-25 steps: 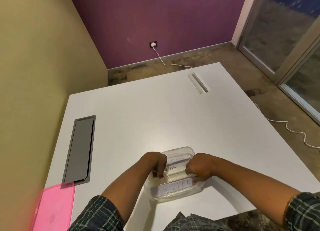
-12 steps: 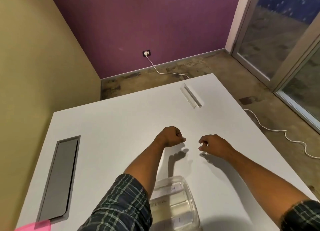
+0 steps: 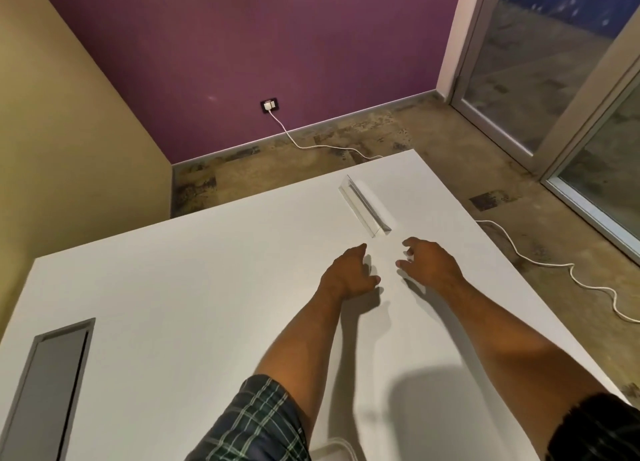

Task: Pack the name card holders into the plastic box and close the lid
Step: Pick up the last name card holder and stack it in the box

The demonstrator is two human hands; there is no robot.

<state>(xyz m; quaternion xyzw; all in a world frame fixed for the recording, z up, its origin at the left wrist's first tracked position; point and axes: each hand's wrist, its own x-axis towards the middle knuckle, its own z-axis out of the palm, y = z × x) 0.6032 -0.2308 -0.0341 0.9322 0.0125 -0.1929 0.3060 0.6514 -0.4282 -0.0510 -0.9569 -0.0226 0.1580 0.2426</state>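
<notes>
1. Since the earlier frame our arms have stretched farther across the white desk [image 3: 173,287], and the clear plastic box [image 3: 332,452] has slid almost out of view, with only a corner of its rim showing at the bottom edge between our forearms.
2. Our left hand [image 3: 348,273] hovers over the desk with fingers loosely spread and holding nothing, its fingertips pointing toward the far side.
3. Our right hand [image 3: 429,261] sits just beside it, also empty, with the fingers curled slightly and apart from one another.
4. One clear name card holder [image 3: 365,206] lies on the desk near the far edge, just beyond both hands and touched by neither; it lies at a slant, its near end closest to the right hand.
5. Whether other holders sit inside the box we cannot tell from the sliver that shows.
6. Plaid sleeves [image 3: 256,422] are pushed up above the elbows, and both arms cast shadows on the desk.
7. At the left of the desk a grey cable hatch [image 3: 48,388] is set flush into the top.
8. Beyond the desk a white cable [image 3: 311,145] runs from a wall socket [image 3: 269,105] on the purple wall across the mottled floor, and glass doors [image 3: 540,80] stand at the right.
</notes>
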